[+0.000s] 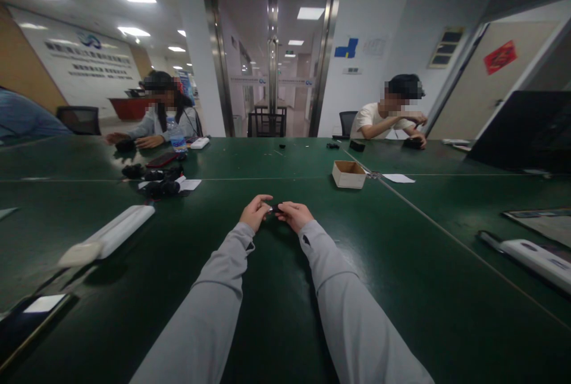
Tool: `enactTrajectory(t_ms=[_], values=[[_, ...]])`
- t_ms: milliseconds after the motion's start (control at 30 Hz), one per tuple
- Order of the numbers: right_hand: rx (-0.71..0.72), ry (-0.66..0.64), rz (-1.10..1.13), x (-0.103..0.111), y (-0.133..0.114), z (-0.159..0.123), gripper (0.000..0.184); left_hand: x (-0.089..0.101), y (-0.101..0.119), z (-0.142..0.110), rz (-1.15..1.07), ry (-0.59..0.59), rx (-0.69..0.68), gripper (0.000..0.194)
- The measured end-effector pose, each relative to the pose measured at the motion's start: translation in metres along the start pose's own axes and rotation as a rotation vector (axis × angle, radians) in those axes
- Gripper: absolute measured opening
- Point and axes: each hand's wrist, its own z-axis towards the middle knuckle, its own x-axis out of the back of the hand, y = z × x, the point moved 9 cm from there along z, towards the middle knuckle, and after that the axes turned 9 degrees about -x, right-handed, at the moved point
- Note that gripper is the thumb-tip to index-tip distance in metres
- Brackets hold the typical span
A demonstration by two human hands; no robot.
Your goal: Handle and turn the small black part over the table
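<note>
Both of my hands meet over the green table, in the middle of the head view. My right hand (294, 215) pinches a small black object (277, 208) with a silvery end, too small to name. The thumb of my left hand (254, 213) presses against that silvery end, while its index finger stretches out above it. My left hand's other fingers are mostly hidden. The object is held just above the table or on it; I cannot tell which.
An open box (348, 175) stands ahead to the right. Leftward lie a white power strip (111, 234), black gadgets (163, 185) and a phone (33, 324). Another white strip (537, 259) lies at right. Across the table sit two people; a bottle (176, 137) stands near one.
</note>
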Motion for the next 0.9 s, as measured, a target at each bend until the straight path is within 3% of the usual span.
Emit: enactTrajectory(t_ms=[300, 900], values=[[-0.001, 0.019, 0.027, 0.0009, 0.0009, 0.0013, 0.015, 0.0013, 0.0007, -0.0013, 0.035, 0.04, 0.01, 0.05], [-0.006, 0.008, 0.019, 0.0015, 0.0016, 0.0015, 0.011, -0.0006, 0.0025, 0.0004, 0.032, 0.008, -0.029, 0.038]])
